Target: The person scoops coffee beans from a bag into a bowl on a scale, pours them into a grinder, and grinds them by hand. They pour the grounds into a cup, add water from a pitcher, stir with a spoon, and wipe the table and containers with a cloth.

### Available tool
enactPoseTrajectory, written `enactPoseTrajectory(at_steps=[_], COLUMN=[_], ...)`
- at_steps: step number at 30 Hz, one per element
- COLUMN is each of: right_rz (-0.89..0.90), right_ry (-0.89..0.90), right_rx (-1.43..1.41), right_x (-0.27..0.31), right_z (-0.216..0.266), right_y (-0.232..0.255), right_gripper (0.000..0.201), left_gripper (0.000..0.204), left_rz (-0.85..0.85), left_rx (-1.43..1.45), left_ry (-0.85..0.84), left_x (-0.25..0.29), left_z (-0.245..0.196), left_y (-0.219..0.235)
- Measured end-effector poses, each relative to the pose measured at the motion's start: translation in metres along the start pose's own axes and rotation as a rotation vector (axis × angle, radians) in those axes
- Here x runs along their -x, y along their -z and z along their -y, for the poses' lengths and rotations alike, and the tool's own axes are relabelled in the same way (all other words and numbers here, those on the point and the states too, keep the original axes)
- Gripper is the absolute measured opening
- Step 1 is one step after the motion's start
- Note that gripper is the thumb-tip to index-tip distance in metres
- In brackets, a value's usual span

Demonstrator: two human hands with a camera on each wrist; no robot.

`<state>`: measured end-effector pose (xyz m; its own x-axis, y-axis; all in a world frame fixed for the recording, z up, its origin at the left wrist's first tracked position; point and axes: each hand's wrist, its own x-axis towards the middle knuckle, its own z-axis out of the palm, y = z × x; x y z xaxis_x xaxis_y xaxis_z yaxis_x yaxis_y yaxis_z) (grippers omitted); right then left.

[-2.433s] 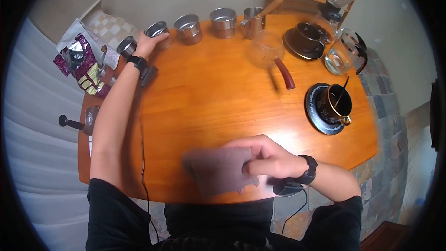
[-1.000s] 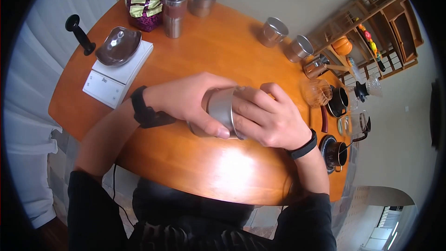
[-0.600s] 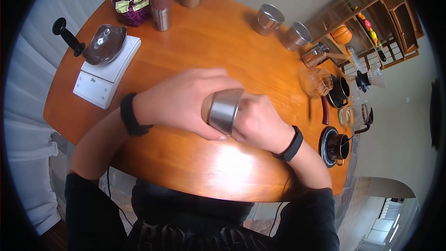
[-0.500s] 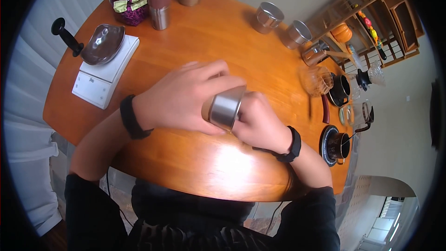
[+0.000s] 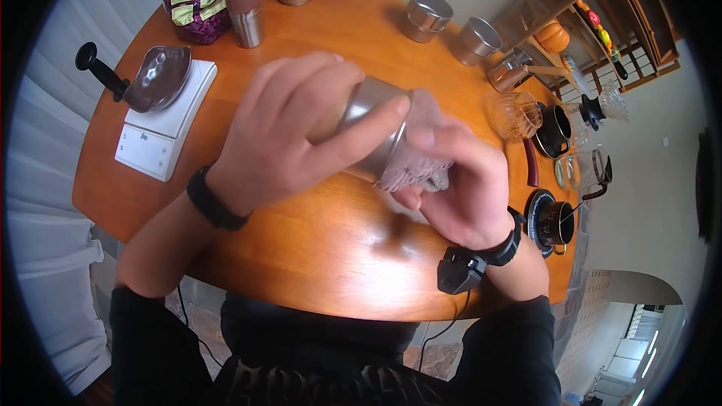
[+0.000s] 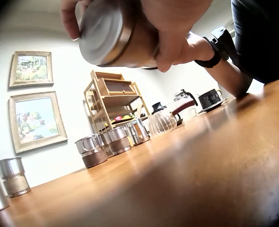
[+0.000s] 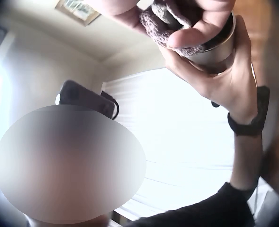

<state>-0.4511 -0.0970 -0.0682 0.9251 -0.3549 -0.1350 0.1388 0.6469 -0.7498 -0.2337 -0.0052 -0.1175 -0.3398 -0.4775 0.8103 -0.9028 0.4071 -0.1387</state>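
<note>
A steel cup (image 5: 368,109) is held above the table by my left hand (image 5: 278,135), its thumb along the side near the rim. The cup lies tilted, mouth towards the right; its flat bottom shows in the left wrist view. In my right hand (image 5: 477,180) is a mauve-grey cloth (image 5: 421,165), bunched at the cup's mouth and covering part of the rim. The right wrist view shows the cloth (image 7: 153,28) pinched between fingers and thumb, with the cup's rim right beside it. Most of the cup's inside is hidden.
At left are a white scale (image 5: 147,146) bearing a dark bowl (image 5: 158,79), a black-handled tool (image 5: 101,71), a hand grinder (image 5: 244,11) and a purple bag (image 5: 197,0). Several steel cups (image 5: 429,15) line the far edge. Glassware and a black cup (image 5: 556,222) stand right.
My left hand has brought the cup from the far row to the front middle. The right hand's fingers, earlier inside the cup, are now at its mouth with the cloth showing. Both hands have risen.
</note>
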Motion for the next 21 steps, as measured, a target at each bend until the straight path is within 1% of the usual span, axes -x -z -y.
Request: enactPoseTrajectory(at_steps=[2,5,7,8,11,12,14,15,16,18,21], right_rz=[-0.064,0.029,0.149,0.188,0.304,0.400,0.505,0.556,0.550,0.526,0.500], right_ry=[0.070,0.287,0.185,0.306,0.627,0.667,0.739,0.772,0.901,1.093,1.268], right_rx=[0.453,1.060,1.270,1.342,1.684,1.755,1.795,1.812,1.919,1.984,2.024], right_x=[0.005,0.005,0.006,0.003,-0.004,-0.004,-0.003,-0.001,0.000,0.006,0.010], right_z=[0.000,-0.004,0.016,0.016,0.014,0.016,0.012,0.009,0.004,-0.001,-0.007], right_y=[-0.012,-0.007,-0.006,0.001,0.016,0.013,0.011,0.010,0.010,0.006,0.003], right_gripper=[0.025,0.042,0.049,0.052,0.041,0.031,0.023,0.019,0.015,0.020,0.028], left_gripper=[0.078,0.085,0.087,0.088,0.089,0.090,0.092,0.094,0.096,0.101,0.100], left_rz=[0.051,0.110,0.241,0.308,0.433,0.520,0.705,0.775,0.844,0.982,0.938], left_rx=[0.113,0.561,0.720,0.800,1.396,1.523,1.773,1.831,1.888,1.972,2.099], left_ry=[0.103,0.343,0.399,0.426,0.738,0.807,0.949,0.959,0.967,0.959,1.149], left_x=[-0.002,-0.003,-0.008,-0.010,-0.004,-0.005,-0.007,-0.006,-0.003,0.005,0.011], left_z=[-0.003,-0.001,0.007,0.009,0.008,0.006,0.003,0.004,0.005,0.008,-0.007], left_y=[0.006,0.003,0.006,0.007,0.001,0.003,0.008,0.008,0.007,0.004,0.009])
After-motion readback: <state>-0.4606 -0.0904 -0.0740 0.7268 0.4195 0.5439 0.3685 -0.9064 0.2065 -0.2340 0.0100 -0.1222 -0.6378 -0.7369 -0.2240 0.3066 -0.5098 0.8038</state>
